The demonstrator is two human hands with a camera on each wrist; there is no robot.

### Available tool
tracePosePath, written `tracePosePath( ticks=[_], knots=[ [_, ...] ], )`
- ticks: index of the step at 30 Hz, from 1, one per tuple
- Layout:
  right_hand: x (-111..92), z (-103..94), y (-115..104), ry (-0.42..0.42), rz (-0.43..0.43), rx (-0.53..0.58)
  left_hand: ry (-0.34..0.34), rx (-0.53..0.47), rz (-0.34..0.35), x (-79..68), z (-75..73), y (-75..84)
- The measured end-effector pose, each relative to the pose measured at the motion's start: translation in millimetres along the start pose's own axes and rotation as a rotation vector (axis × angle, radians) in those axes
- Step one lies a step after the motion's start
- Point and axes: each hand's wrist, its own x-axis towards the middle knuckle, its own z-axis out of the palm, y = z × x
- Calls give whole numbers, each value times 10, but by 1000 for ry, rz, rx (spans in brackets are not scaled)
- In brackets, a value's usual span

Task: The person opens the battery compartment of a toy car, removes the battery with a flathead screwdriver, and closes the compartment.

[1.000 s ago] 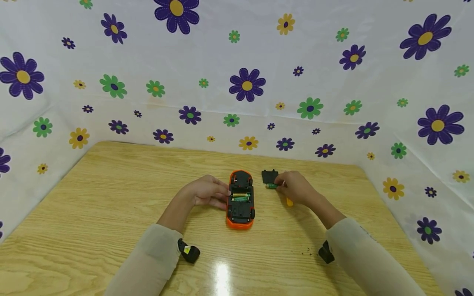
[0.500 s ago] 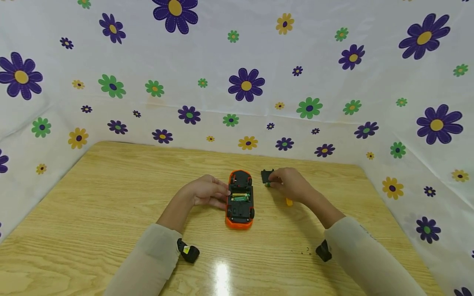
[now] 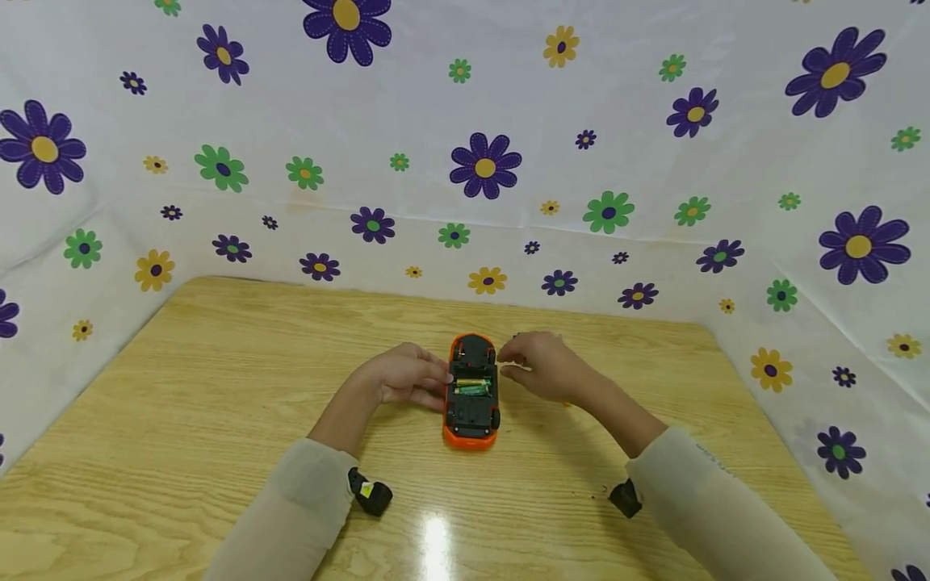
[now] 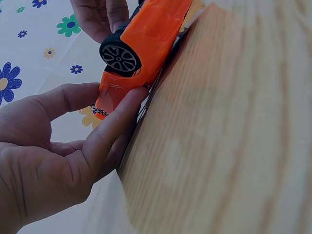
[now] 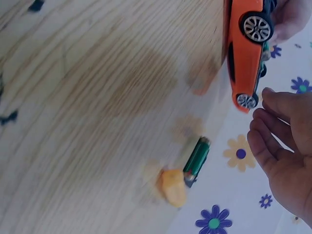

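Note:
An orange toy car lies wheels up on the wooden table, its battery compartment uncovered, with green-and-gold batteries inside. My left hand holds the car by its left side, and the left wrist view shows fingers against the orange body. Close to the car's right side is my right hand, thumb and fingers bent and slightly apart. Nothing shows between them in the right wrist view. A loose green battery lies on the table beside an orange-yellow piece.
The black flat cover, seen earlier right of the car, is almost wholly behind my right hand. Small dark bits lie on the wooden table near the right wrist. A flowered white cloth walls the table's back and sides.
My right hand has moved left from the loose battery and black cover to the car's right side, now covering them from the head view. The left hand and car have stayed put.

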Motion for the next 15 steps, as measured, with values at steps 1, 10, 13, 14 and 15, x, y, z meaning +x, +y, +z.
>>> tracePosePath(
  ticks=[1, 10, 13, 14, 15],
  knots=[
    [9, -1, -24, -13, -9, -3, 0, 1, 1, -1, 0, 2],
    [65, 16, -142, -127, -61, -57, 8, -7, -7, -8, 15, 16],
    [79, 31, -139, -145, -68, -51, 9, -8, -5, -10, 15, 15],
    [83, 36, -135, -150, -71, -47, 9, -8, -4, -12, 14, 14],
    [91, 38, -130, -154, -78, -42, 9, -8, -4, -12, 14, 13]
  ],
)
